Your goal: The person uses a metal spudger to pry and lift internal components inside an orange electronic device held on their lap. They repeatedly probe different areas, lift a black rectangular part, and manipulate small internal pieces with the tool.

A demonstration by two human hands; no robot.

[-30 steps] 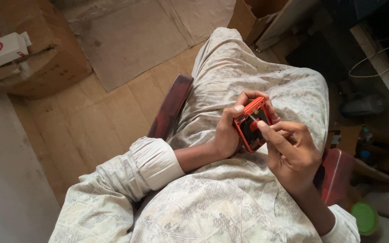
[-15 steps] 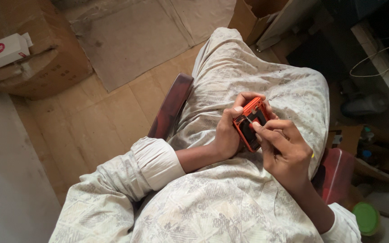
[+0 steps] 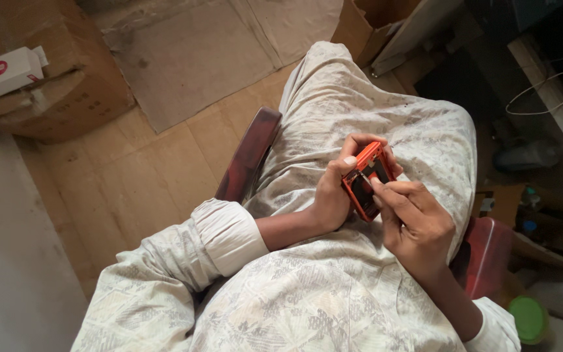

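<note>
Over the lap of a seated person in pale patterned cloth, the left hand [image 3: 333, 195] has its grip wrapped round a small orange-cased device with a dark open back [image 3: 367, 179], thumb pressed on its upper edge. The right hand [image 3: 418, 225] has fingers pressed together, the fingertips [image 3: 378, 187] touching the device's dark face. A white box with a red dot [image 3: 4, 72] lies well apart on a brown cardboard carton [image 3: 53, 98] on the floor.

A white carton [image 3: 6, 72] with red dot tops a cardboard box [image 3: 66, 98].
</note>
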